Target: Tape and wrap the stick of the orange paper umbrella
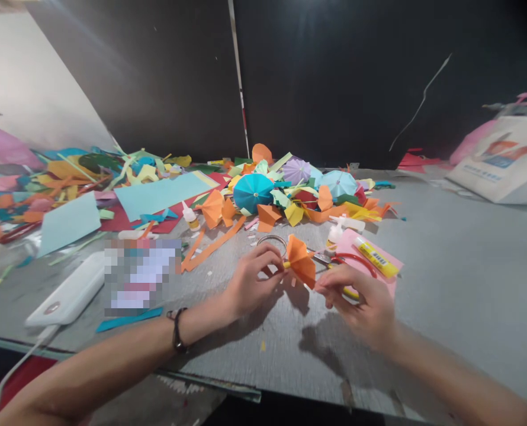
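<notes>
Power bank (66, 290), white, lying on grey table (445, 266), well left of hands. Left hand (254, 281) pinching yellow stick of orange paper umbrella (301, 260), held above table. Wire ring (271, 242) just beyond left hand. Right hand (356, 305) pinching umbrella's lower edge. Red-handled scissors (356, 263) and glue stick (376, 257) on pink paper (347, 239), just beyond right hand.

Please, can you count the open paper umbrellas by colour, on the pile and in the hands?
Teal paper umbrella: 1
Lilac paper umbrella: 1
Pale blue paper umbrella: 1
Orange paper umbrella, between left hand and right hand: 1
Total: 4
</notes>
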`<action>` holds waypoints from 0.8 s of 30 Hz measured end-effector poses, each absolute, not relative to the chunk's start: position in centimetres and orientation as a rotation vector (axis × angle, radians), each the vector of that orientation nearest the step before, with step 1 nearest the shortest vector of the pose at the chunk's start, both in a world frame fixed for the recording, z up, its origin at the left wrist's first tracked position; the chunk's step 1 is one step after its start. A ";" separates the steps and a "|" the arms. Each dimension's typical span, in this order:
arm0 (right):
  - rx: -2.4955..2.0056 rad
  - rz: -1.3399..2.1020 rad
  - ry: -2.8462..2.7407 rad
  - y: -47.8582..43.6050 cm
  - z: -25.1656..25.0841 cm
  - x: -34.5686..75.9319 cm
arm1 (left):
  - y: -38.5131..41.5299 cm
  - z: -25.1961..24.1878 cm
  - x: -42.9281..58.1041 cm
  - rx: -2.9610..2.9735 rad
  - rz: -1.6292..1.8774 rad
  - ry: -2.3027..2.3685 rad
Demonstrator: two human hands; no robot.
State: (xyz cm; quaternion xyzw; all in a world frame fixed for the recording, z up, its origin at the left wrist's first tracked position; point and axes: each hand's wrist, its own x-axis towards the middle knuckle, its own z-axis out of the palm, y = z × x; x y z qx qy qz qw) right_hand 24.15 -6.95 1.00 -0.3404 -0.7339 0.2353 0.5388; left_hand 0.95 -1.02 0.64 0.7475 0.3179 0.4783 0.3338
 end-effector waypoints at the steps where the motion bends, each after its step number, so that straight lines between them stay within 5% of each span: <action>1: -0.799 0.532 -1.772 -7.0 1.0 24.1 | -1.0 0.6 0.9 1.977 1.255 0.820; 24: -0.741 0.281 -2.148 -6.7 -0.2 24.5 | -3.4 2.8 0.3 2.227 0.763 0.271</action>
